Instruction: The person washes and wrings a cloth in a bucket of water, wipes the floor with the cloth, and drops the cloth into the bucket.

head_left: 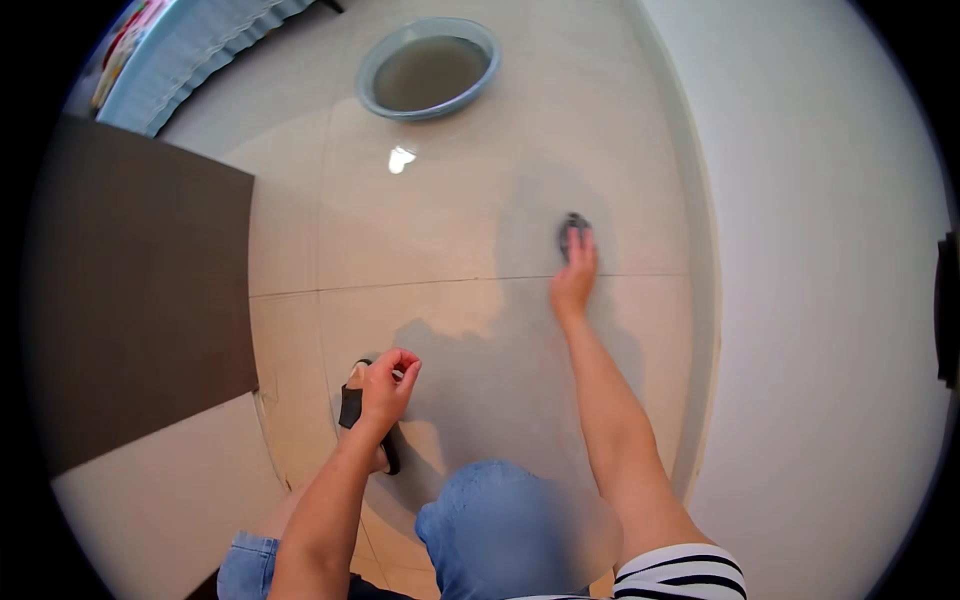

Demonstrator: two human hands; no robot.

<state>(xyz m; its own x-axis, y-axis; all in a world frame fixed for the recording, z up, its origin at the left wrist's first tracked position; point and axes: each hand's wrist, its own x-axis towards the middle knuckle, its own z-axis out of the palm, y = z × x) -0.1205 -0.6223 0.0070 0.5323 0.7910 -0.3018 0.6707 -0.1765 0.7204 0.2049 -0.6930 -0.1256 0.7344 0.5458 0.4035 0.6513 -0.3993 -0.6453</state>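
- Our right hand (575,285) reaches well forward, its grip pressed over a dark pad (573,220) on the tiled floor (420,230); the fingers lie along its top, probably so that downward pressure holds it flat.
- The pad sits just beyond a tile seam, nearer the pale wall (800,250) than the basin.
- Our left hand (385,390) hovers above a black sandal (350,405), thumb drawn to curled fingers; we cannot tell whether they pinch anything. Held back like this, it likely helps us balance.
- The blue-grey basin (420,114) stands upright ahead, cloudy liquid inside, perhaps set apart so our arm avoids knocking it.
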